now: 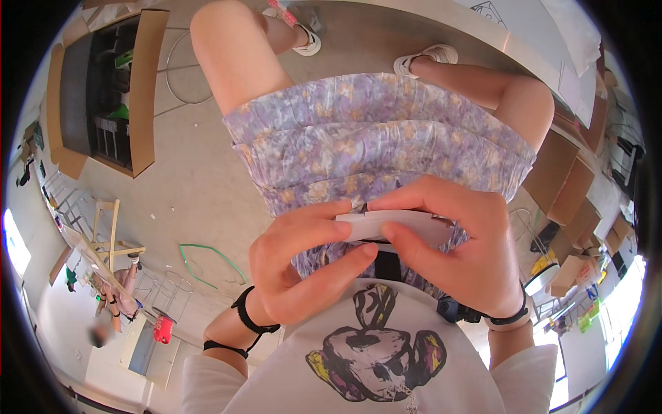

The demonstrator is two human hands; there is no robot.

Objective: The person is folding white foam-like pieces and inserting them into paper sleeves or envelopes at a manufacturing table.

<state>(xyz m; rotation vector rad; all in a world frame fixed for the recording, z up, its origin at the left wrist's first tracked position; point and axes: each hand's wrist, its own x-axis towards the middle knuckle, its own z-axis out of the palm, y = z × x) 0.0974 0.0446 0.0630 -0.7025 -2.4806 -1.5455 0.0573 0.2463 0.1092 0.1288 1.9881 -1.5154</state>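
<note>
A small white strip (367,226), which looks like folded paper or thin card, lies across both hands above my lap. My right hand (476,234) pinches it, with the thumb on its near face and the index finger along its far edge. My left hand (286,252) has its fingertips on the left end of the strip, while its thumb points toward the strip's lower edge. A small dark bit shows at the strip's upper edge between the fingertips. Beneath is a purple floral skirt (386,148).
An open cardboard box (143,90) with dark and green things stands on the floor at far left. A green cord loop (207,250) lies nearby. A white table (476,31) runs along the far right. More cardboard boxes (560,176) are at right. Another person (118,290) is at far left.
</note>
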